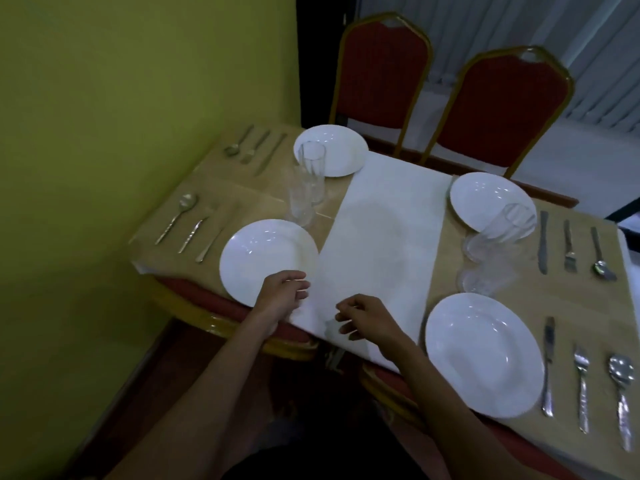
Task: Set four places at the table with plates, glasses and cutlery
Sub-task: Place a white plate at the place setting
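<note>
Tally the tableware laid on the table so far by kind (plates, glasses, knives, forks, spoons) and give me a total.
Plates: 4
Glasses: 4
Knives: 4
Forks: 4
Spoons: 4
Total: 20

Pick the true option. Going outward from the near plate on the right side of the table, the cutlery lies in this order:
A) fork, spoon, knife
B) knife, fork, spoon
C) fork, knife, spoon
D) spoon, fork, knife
B: beside the near right plate the knife lies closest, then the fork, with the spoon farthest out.
</note>
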Available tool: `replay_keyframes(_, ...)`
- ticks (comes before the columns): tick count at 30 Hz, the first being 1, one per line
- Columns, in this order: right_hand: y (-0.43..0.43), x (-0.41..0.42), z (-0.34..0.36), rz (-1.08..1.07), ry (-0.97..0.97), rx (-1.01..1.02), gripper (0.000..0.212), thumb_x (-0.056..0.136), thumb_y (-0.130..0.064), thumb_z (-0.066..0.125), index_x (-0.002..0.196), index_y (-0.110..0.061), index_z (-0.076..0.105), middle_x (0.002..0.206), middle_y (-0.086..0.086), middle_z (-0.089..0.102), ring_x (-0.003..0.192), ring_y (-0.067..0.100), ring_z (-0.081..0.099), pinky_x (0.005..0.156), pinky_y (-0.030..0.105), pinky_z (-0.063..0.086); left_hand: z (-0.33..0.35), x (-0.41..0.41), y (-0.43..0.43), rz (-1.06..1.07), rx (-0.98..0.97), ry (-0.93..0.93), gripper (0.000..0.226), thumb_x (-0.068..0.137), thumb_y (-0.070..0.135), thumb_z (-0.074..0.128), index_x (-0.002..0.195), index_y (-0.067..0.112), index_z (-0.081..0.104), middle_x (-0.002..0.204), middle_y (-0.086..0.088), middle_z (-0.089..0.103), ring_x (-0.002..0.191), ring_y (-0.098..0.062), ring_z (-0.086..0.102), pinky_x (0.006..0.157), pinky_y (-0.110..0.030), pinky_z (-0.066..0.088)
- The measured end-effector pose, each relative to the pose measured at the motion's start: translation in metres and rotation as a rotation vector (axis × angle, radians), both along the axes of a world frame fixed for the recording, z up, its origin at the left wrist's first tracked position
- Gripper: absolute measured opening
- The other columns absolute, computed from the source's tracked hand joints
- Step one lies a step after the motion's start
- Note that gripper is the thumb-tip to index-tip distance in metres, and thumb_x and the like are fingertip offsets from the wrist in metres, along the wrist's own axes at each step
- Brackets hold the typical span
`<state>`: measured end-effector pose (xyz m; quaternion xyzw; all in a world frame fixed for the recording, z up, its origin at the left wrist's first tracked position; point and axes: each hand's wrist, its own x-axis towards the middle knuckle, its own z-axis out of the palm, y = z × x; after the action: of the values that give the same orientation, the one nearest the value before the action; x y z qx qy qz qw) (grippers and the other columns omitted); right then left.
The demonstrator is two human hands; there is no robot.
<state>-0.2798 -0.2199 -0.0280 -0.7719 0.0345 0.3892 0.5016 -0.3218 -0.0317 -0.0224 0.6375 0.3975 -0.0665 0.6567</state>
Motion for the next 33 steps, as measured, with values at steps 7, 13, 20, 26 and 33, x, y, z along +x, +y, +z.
replay_keyframes(7, 0.046, 0.014, -0.003, 0.143, -0.062, -0.08, 0.015, 0.096, -0.021, 0.059, 0.108, -0.013, 0.064, 0.104, 0.005, 0.069, 0.078, 0.018, 0.073, 0.072, 0.034, 0.059, 0.011, 0.002, 0.054, 0.129, 0.012, -0.05, 0.021, 0.095, 0.01, 0.052, 0.105, 0.017, 0.07, 0.1, -0.003, 0.075, 0.091, -0.021, 0.07, 0.085, -0.037, 0.057)
replay_keyframes(13, 0.067, 0.042, -0.009, 0.145, -0.06, -0.148, 0.043, 0.095, -0.028, 0.061, 0.132, -0.016, 0.043, 0.11, 0.01, 0.064, 0.098, 0.026, 0.068, 0.069, 0.032, 0.056, 0.012, 0.009, 0.081, 0.147, 0.092, -0.018, 0.022, 0.095, 0.008, 0.05, 0.105, 0.015, 0.068, 0.102, -0.007, 0.073, 0.083, -0.019, 0.066, 0.071, -0.03, 0.052)
replay_keyframes(20, 0.093, 0.073, -0.012, 0.23, -0.214, -0.251, 0.062, 0.093, -0.03, 0.059, 0.146, -0.011, 0.031, 0.13, 0.016, 0.057, 0.115, 0.031, 0.058, 0.089, 0.039, 0.052, 0.003, 0.027, 0.106, 0.159, 0.204, 0.003, 0.022, 0.091, 0.008, 0.052, 0.089, 0.024, 0.067, 0.105, -0.007, 0.072, 0.082, -0.017, 0.063, 0.072, -0.03, 0.05)
replay_keyframes(26, 0.125, 0.097, -0.011, 0.318, -0.285, -0.371, 0.059, 0.098, -0.027, 0.052, 0.149, -0.008, 0.03, 0.144, 0.019, 0.041, 0.131, 0.038, 0.046, 0.107, 0.046, 0.045, 0.002, 0.06, 0.121, 0.075, 0.406, 0.021, 0.034, 0.087, 0.007, 0.047, 0.102, 0.024, 0.072, 0.116, -0.002, 0.07, 0.109, -0.026, 0.064, 0.097, -0.038, 0.051)
replay_keyframes(33, 0.157, 0.097, -0.03, 0.279, -0.3, -0.528, 0.049, 0.099, -0.028, 0.048, 0.142, -0.008, 0.037, 0.138, 0.019, 0.046, 0.127, 0.037, 0.047, 0.105, 0.048, 0.044, -0.019, 0.101, 0.16, -0.234, 0.575, 0.002, 0.023, 0.078, 0.017, 0.043, 0.091, 0.022, 0.06, 0.093, -0.001, 0.061, 0.089, -0.023, 0.053, 0.079, -0.025, 0.036)
